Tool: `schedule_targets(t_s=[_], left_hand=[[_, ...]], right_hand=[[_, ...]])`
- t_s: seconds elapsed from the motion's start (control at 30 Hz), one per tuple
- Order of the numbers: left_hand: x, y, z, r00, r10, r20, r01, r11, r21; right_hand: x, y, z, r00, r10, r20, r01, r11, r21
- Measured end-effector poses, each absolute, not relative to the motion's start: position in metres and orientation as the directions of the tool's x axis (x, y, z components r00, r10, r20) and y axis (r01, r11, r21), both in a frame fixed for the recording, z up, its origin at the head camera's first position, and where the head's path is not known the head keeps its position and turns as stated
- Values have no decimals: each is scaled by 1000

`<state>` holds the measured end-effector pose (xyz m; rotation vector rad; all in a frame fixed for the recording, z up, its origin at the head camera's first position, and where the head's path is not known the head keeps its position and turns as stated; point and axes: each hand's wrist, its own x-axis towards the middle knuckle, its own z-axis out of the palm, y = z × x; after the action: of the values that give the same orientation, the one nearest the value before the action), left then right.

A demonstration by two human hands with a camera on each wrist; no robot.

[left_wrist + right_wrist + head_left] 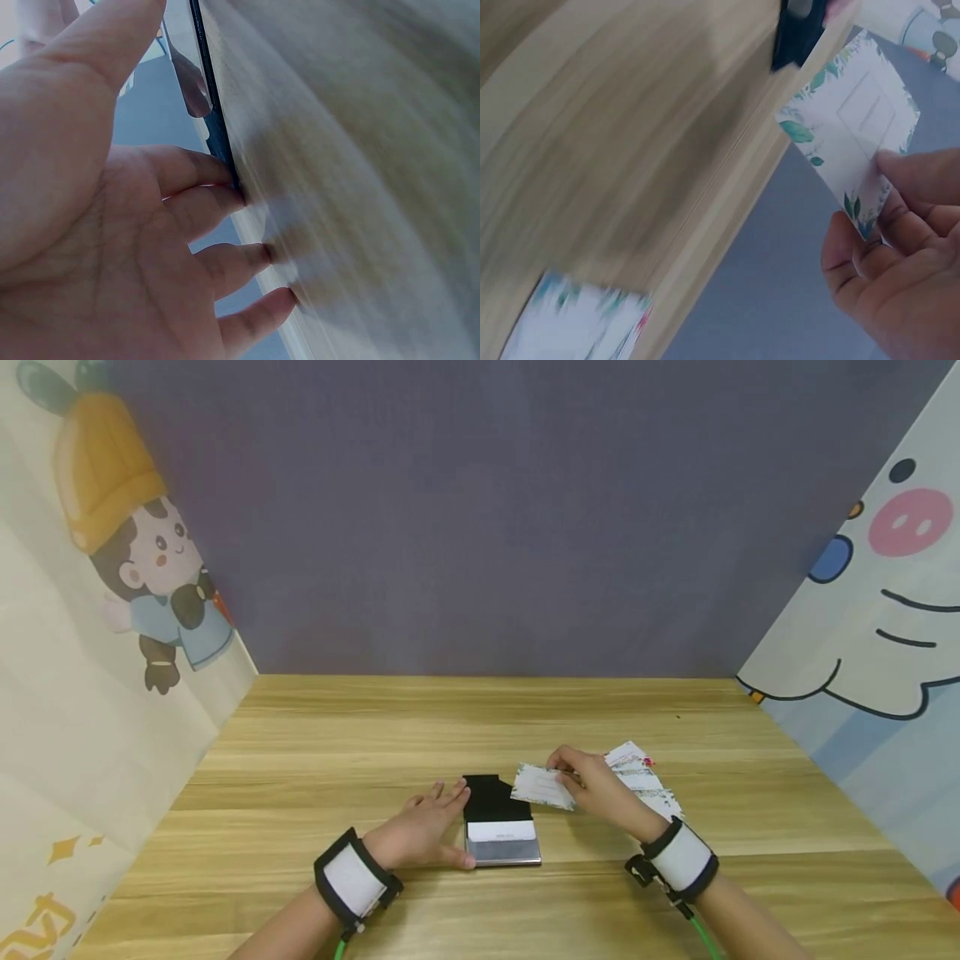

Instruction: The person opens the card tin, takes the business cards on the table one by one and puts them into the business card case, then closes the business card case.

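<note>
A card case (504, 853) lies flipped open on the wooden table, its black lid (491, 800) laid back and a white card (498, 831) in its metal body. Along its left side rests my left hand (423, 831), fingers spread, index fingertip at the lid and thumb at the near corner. In the left wrist view the fingertips (279, 300) meet the table. My right hand (596, 785) pinches a white card with green leaf borders (851, 124) between thumb and fingers, held up just right of the lid.
Several leaf-bordered cards (633, 774) lie fanned out on the table, partly hidden behind my right hand. A dark grey panel (495, 527) stands at the table's far edge, with cartoon-printed sheets (847, 610) on both sides.
</note>
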<state>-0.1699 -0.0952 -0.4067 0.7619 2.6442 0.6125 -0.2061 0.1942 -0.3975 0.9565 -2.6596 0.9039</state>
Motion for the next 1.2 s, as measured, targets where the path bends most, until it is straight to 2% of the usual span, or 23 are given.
schedule_targets(t_s=[0.23, 0.73, 1.2], left_hand=[[-171, -95, -408, -809, 562, -174, 431, 767, 475], [-171, -94, -409, -813, 554, -181, 421, 773, 475], [-170, -94, -408, -808, 561, -177, 433, 771, 468]], right_hand=[[-206, 168, -402, -734, -566, 375, -678, 586, -444], [-200, 149, -409, -740, -602, 302, -650, 521, -554], [-200, 146, -418, -725, -639, 259, -661, 538, -522]])
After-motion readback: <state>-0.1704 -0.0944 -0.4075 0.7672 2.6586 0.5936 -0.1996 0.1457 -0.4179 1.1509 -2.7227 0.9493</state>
